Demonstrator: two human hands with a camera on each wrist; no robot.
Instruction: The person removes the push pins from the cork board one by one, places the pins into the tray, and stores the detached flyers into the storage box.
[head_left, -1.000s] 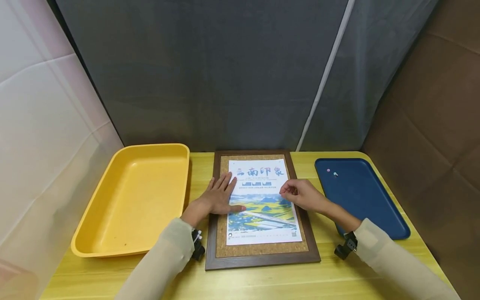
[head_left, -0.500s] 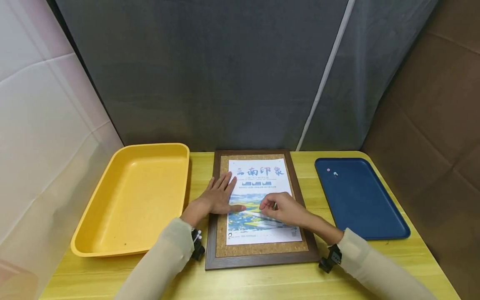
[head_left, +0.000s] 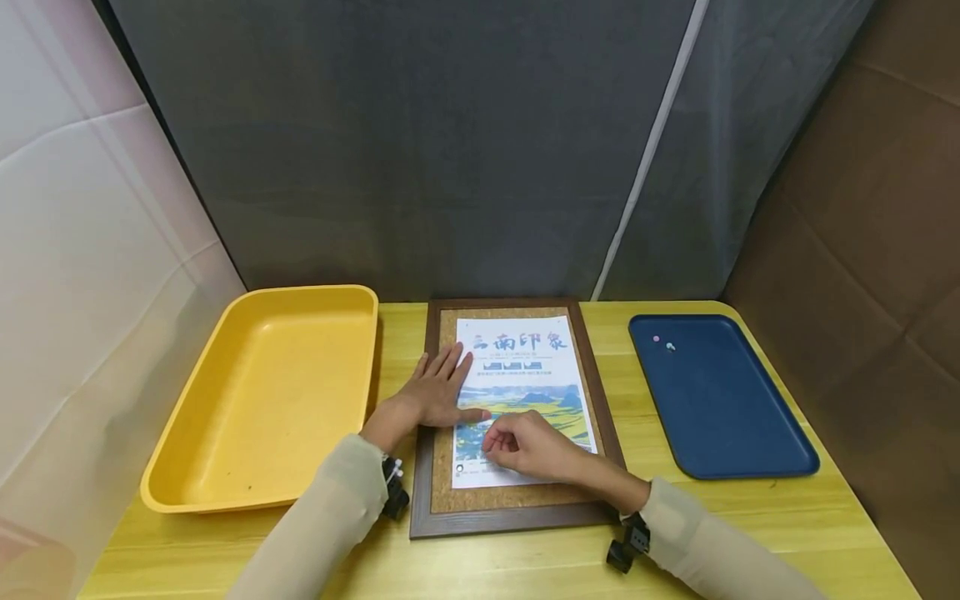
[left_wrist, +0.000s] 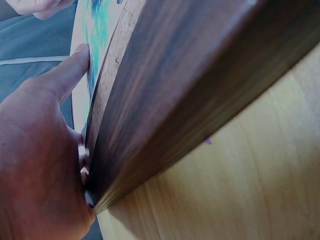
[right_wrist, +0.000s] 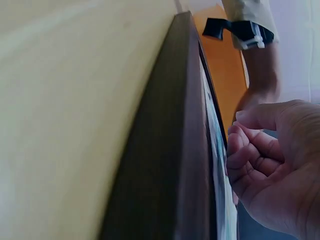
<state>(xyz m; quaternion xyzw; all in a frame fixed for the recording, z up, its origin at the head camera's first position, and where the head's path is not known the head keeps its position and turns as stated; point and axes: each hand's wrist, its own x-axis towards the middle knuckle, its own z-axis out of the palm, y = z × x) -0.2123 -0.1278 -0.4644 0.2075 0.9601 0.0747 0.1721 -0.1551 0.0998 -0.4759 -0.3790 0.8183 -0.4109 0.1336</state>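
Spread wide, the left hand lies palm down across the left side of a printed sheet of paper, its thumb resting on the picture; the right hand has its fingers curled in and its thumb tip brought up against them, low on the same sheet, though I cannot tell whether something small is pinched there, nor whether the hand touches the paper. That sheet lies on a cork board, upright to the viewer, with large blue lettering at the top and a yellow and blue landscape beneath; part of the picture is hidden by the hands. Around the cork runs a dark brown wooden frame; the whole board lies flat on a yellowish wooden table, between two trays. Left of it stands a deep yellow tray; to the right lies a shallow blue tray, with a tiny pink piece and a whitish piece near its far left corner, too small to make out. Both arms wear pale sleeves and black wrist devices; behind the table hangs a dark grey cloth.
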